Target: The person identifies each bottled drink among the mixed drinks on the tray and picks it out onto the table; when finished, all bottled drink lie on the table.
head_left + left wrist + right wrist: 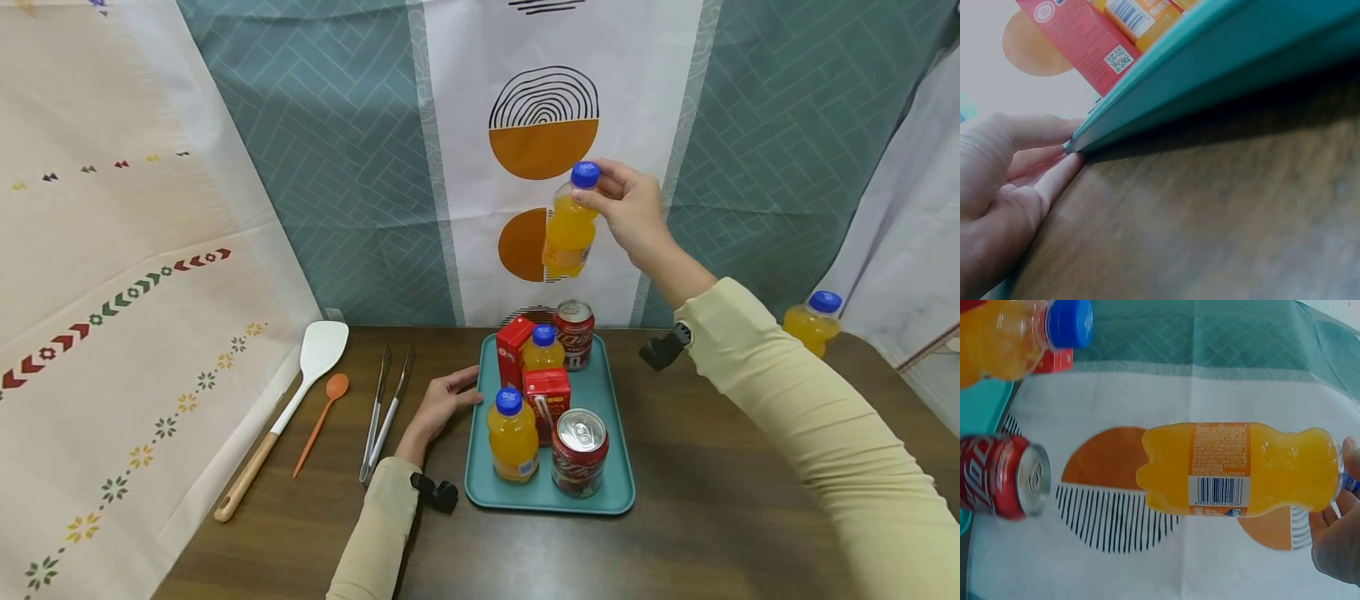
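Observation:
My right hand [630, 208] grips a bottle of orange drink [570, 233] near its blue cap, high over the back of the tray. In the right wrist view that bottle [1222, 469] hangs with its barcode label showing. Low on the left, my left hand [442, 408] pinches the left rim of the teal tray [618, 492], thumb and fingertips at its edge in the left wrist view. On the tray stand two more orange drink bottles [513, 442], two red drink cartons [546, 387] and two red soda cans [579, 458]. The cartons stand partly behind the bottles.
Left of the tray lie metal tongs [382, 425], a small orange spoon [322, 417] and a white spatula [322, 350] with a wooden handle. Another orange drink bottle [810, 325] stands far right, partly behind my right sleeve. Patterned cloth [360, 167] hangs behind the table.

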`<state>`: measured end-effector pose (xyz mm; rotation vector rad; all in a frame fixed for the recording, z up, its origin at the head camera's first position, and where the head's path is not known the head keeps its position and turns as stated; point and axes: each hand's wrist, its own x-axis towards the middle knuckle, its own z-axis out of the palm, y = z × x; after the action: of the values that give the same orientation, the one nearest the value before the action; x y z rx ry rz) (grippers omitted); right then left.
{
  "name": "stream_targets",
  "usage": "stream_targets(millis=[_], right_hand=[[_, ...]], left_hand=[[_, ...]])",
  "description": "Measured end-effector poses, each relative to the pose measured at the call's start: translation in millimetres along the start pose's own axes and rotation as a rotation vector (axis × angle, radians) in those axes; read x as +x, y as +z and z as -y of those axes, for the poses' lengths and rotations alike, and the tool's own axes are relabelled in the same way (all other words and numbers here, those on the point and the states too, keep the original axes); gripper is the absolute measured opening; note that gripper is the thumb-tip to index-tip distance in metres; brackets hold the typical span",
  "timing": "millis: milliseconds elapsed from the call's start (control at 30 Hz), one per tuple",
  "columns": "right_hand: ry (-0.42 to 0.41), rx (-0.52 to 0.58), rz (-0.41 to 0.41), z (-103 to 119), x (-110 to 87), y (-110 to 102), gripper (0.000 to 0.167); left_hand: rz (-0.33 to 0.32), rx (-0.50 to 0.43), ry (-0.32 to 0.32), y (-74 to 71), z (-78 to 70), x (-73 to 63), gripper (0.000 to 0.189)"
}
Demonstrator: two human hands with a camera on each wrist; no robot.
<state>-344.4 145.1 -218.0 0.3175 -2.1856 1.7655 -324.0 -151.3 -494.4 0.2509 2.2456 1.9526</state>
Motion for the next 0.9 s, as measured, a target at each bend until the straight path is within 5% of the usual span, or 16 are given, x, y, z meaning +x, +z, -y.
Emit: stream_targets(millis=[467,900], right_hand=[[0.029,-0.089,-0.041,-8.9,-8.7,-54.7,0.055],[0.156,-0.411,-0.045,-49.3,-42.6,-123.0,0.064]], left_hand=[[-0.008,0.006,-0.004,-0.7,-2.0,-2.2,0.049],[-0.005,0.0,-0.006,-0.7,-1.1,-1.4,0.05]])
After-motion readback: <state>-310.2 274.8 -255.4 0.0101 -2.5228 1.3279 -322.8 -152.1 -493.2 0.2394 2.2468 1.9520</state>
